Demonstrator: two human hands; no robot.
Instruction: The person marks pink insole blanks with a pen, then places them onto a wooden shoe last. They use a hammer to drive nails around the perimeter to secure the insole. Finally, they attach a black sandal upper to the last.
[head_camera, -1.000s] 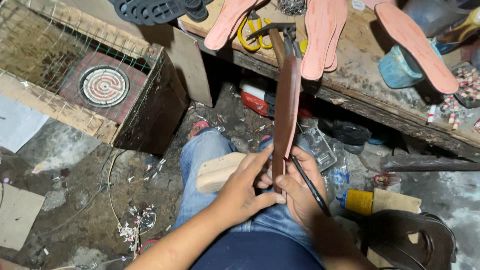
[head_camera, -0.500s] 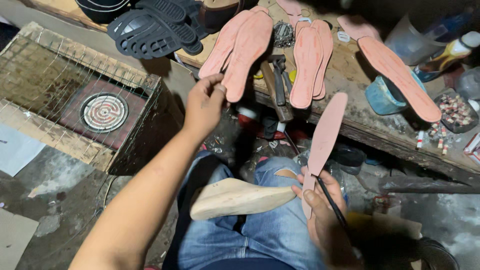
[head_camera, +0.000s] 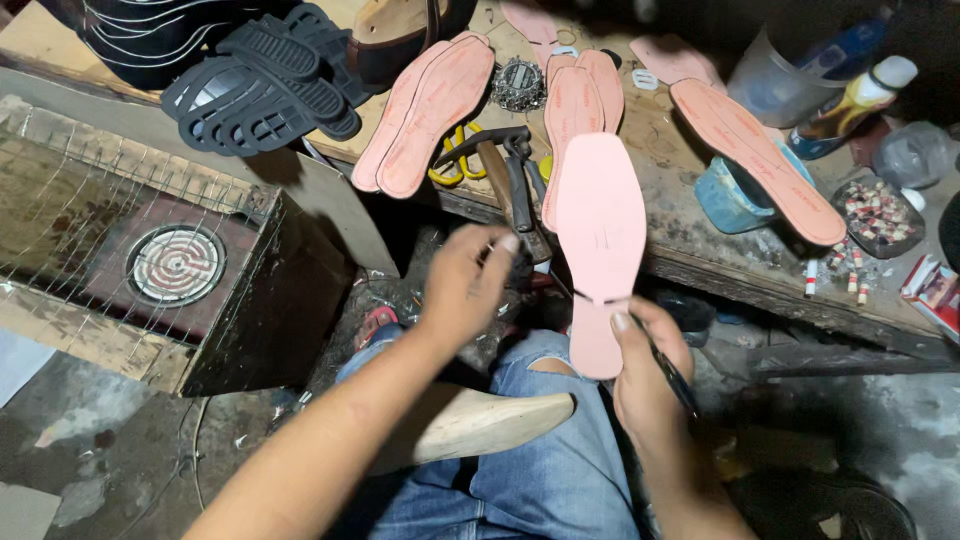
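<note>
- blue denim covers the lap nearest the camera, and a pale wooden shoe last (head_camera: 470, 425) is seen lying across it, toe toward the right knee, untouched by either hand.
- the pink insole (head_camera: 600, 250) is held upright just above the right knee by the right hand (head_camera: 650, 375), whose thumb is pressed on the heel end; a thin dark pen-like tool (head_camera: 672, 372) is kept in the same grip.
- the held insole shows cut slits near its waist, so shaping is judged to be done; it has not yet been laid on the last, which is judged to be the work left.
- the left hand (head_camera: 465, 285) is raised in front of the bench's near edge, fingers loosely curled and holding nothing that can be seen; whether something small is pinched cannot be told.
- a hammer (head_camera: 500, 165) and dark pincers (head_camera: 520, 190) are laid at the near edge of the bench (head_camera: 700, 265), just beyond the left hand.
- more pink insoles (head_camera: 430, 110) are spread over the middle of the bench and toward its right end, none joined to a last.
- black rubber outsoles (head_camera: 270, 90) are stacked at the bench's far left corner, judged unused so far.
- a wire-covered box holding a round heating coil (head_camera: 175, 262) stands on the floor to the left, well apart from both hands.
</note>
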